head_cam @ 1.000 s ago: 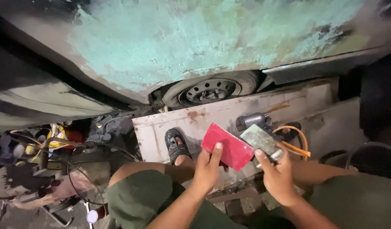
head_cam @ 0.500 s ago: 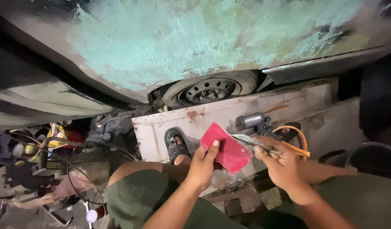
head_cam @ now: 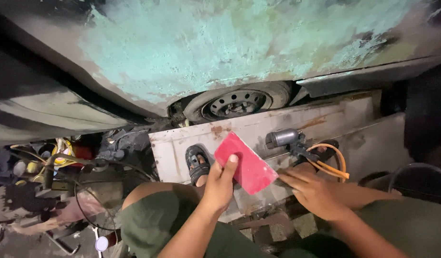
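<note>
Head camera looks down past bent knees at two bare hands working low beside a car body. Left hand (head_cam: 219, 184) is closed around the near edge of a red sheet (head_cam: 245, 162), thumb on top and fingers underneath, so the sheet angles up and away from the palm with its far corner free in the air; that pinch at one edge seems chosen to keep the flat face clear. Right hand (head_cam: 315, 193) lies just beyond the sheet's lower corner, fingers loosely spread and stretched toward it, fingertips at or near its edge; whether it holds anything I cannot tell. Just past those fingertips sits a small metal-bodied tool (head_cam: 283, 138) with an orange hose (head_cam: 331, 161) looping off it, resting on a rusty pale panel (head_cam: 258, 126). A sandalled foot (head_cam: 197, 163) sits on that panel just left of the left hand. Beyond both hands a wheel (head_cam: 237, 102) tucks under the patchy green bodywork (head_cam: 220, 43), which closes off room above. To the left hand's outer side lies a tangle of cables and clutter (head_cam: 63, 167); open room remains mostly between the knees.
</note>
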